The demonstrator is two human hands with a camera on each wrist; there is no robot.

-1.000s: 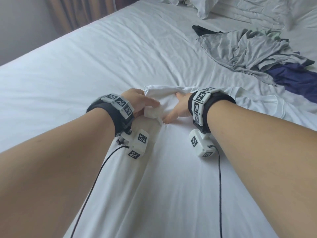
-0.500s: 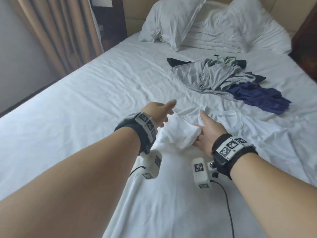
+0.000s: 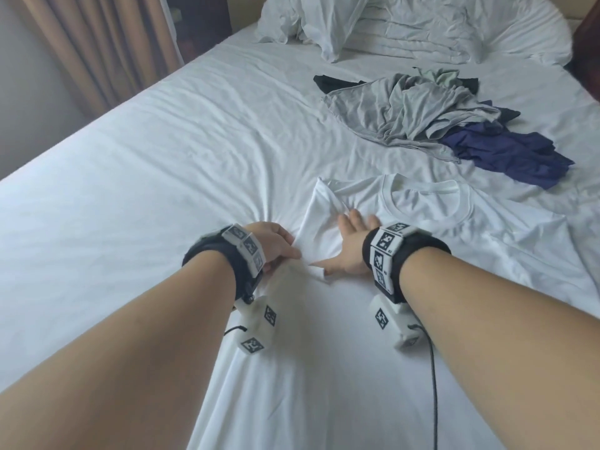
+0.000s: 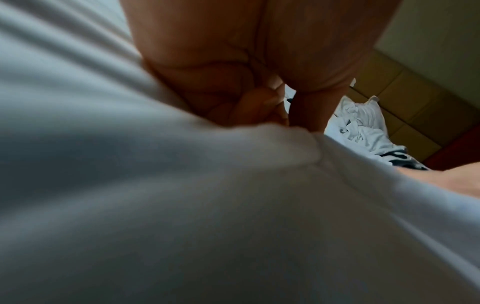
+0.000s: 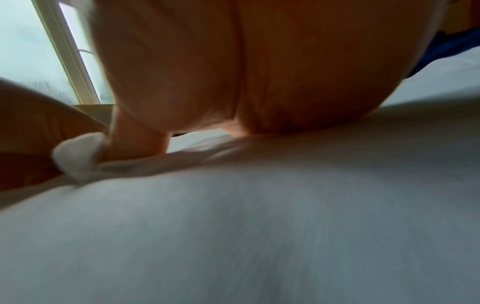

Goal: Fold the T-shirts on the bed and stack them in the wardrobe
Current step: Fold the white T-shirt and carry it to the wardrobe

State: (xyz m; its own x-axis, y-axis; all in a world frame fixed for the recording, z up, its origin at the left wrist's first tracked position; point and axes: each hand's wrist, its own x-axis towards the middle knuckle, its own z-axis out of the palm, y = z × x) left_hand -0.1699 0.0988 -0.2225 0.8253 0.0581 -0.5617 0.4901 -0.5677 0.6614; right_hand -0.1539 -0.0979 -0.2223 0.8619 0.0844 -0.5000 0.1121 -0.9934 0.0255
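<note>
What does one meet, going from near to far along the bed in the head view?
Flat right hand on the white cotton T-shirt → dark navy crumpled garment → grey crumpled T-shirt → white rumpled pillows.

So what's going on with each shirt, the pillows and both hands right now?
White cotton T-shirt: spread on the bed, left sleeve folded in, not yet fully folded.
Crumpled grey T-shirt: unfolded, heaped.
Navy blue T-shirt: unfolded, bunched beside the grey one.
White pillows: rumpled at the bed's head.
Left hand: fingers curled, pinching the white shirt's edge.
Right hand: flat, pressing the shirt.
</note>
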